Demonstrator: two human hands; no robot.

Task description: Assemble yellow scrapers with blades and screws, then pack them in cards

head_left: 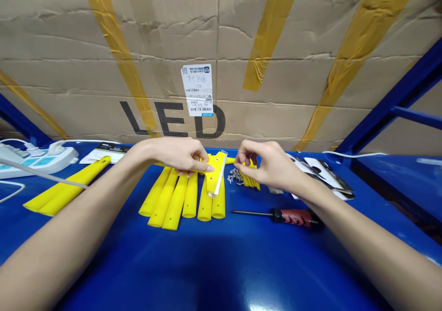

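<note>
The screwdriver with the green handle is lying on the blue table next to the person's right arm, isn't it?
Not quite. The head view shows the screwdriver has a red and black handle, not green. It does lie on the blue table beside the person's right arm.

Glossy metal table (214, 265) – plastic blades (179, 198).
</note>
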